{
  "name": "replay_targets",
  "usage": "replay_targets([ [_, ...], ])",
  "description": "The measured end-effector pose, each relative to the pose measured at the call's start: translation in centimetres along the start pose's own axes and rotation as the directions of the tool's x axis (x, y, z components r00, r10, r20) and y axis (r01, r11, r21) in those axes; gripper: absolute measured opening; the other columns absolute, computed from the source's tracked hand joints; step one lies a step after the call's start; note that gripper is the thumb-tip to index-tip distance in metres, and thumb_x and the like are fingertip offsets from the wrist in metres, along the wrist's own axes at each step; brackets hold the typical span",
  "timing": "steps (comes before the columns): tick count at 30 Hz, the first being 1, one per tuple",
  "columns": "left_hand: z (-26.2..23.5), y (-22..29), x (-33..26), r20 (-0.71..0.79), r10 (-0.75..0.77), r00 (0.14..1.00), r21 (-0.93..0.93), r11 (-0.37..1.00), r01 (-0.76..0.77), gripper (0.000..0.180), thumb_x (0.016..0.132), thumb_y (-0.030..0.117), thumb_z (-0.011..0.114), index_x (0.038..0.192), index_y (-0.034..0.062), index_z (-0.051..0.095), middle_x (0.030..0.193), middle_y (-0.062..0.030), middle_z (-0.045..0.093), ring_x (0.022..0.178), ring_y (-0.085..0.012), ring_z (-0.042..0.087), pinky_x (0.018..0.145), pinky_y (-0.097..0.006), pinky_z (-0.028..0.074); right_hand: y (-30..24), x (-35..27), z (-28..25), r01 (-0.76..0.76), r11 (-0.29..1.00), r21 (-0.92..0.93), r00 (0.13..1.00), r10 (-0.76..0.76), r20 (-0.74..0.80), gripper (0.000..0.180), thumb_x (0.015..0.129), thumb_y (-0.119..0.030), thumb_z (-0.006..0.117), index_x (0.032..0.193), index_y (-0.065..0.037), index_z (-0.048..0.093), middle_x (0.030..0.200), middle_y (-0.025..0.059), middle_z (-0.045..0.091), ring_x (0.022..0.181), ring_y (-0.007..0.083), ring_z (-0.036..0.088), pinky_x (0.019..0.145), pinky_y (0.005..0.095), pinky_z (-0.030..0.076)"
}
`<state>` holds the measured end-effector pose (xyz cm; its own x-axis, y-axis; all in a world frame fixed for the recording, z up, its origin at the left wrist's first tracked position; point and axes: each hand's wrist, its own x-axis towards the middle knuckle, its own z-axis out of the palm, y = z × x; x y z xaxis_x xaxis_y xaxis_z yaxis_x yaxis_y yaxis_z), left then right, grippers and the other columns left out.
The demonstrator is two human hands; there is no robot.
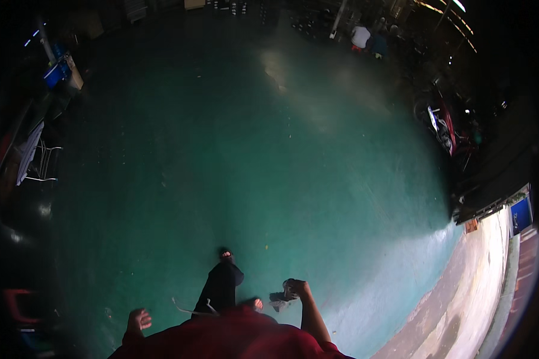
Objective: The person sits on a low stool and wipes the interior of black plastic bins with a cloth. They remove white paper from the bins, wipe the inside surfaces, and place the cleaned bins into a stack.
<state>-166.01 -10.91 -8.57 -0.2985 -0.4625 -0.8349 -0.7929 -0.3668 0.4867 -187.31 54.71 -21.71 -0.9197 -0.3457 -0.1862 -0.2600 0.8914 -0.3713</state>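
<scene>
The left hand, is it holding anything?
No, the left hand hangs open with fingers spread and nothing in it, while the right hand grips a dark rag.

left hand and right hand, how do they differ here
The left hand is empty with fingers spread; the right hand is closed around a small dark thing, too dim to identify. The left hand hangs lower at the person's side, while the right is held out over the green floor. Both are bare.
</scene>
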Motion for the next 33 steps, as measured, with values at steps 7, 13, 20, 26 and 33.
replay_targets([
  [7,13.9,16.0,11.5,-0.072,-0.19,0.979,0.238,0.95,0.202,0.021,0.087,0.025,0.053,0.096,0.0055,0.055,0.085,-0.0079,0.057,0.073,-0.0251,0.058,0.058,-0.042,0.048,-1.2,31.5,-18.5,-0.345,0.931,-0.121,0.839,0.364,0.406,0.049,0.074,-0.055,0.058,0.106,-0.018,0.065,0.111,0.0053,0.064,0.101,0.021,0.062,0.084,0.0356,0.049],
  [13,39.7,55.3,27.7,0.319,0.529,0.787,0.101,0.806,-0.583,0.014,0.085,0.022,0.057,0.089,0.0089,0.061,0.073,-0.0053,0.061,0.063,-0.0203,0.059,0.051,-0.034,0.047,4.8,51.5,-29.2,-0.689,0.558,0.463,0.584,0.805,-0.101,0.036,0.078,-0.041,0.062,0.096,-0.011,0.07,0.081,0.0133,0.068,0.074,0.028,0.066,0.07,0.0387,0.05],
  [20,66.6,93.6,22.2,0.77,0.486,0.413,0.294,0.304,-0.906,0.017,0.088,0.023,0.054,0.099,0.0124,0.061,0.09,-0.0048,0.065,0.081,-0.0232,0.063,0.069,-0.037,0.05,21.5,80.2,-28.0,-0.731,0.667,-0.148,0.611,0.735,0.293,0.069,0.056,-0.04,0.078,0.116,-0.013,0.06,0.117,0.0096,0.061,0.104,0.0244,0.059,0.088,0.035,0.047],
  [26,71.5,110.6,16.3,0.663,0.622,0.417,-0.744,0.608,0.277,0.025,0.093,0.028,0.05,0.112,0.0119,0.056,0.097,-0.0022,0.061,0.088,-0.0179,0.058,0.077,-0.037,0.048,17.8,112.1,-34.6,-0.213,0.887,-0.41,0.769,0.412,0.49,0.042,0.079,-0.052,0.051,0.104,-0.022,0.065,0.112,0.0057,0.062,0.102,0.0275,0.059,0.085,0.0363,0.048],
  [33,70.6,118.4,26.1,0.473,0.468,0.746,-0.88,0.297,0.372,0.019,0.093,0.026,0.048,0.1,0.0154,0.062,0.084,0.0005,0.059,0.076,-0.0184,0.053,0.074,-0.039,0.045,8.0,148.2,-49.6,-0.087,0.973,-0.212,0.924,0.158,0.347,0.037,0.082,-0.047,0.05,0.099,-0.02,0.067,0.099,0.0097,0.065,0.092,0.0321,0.062,0.078,0.0394,0.05],
])
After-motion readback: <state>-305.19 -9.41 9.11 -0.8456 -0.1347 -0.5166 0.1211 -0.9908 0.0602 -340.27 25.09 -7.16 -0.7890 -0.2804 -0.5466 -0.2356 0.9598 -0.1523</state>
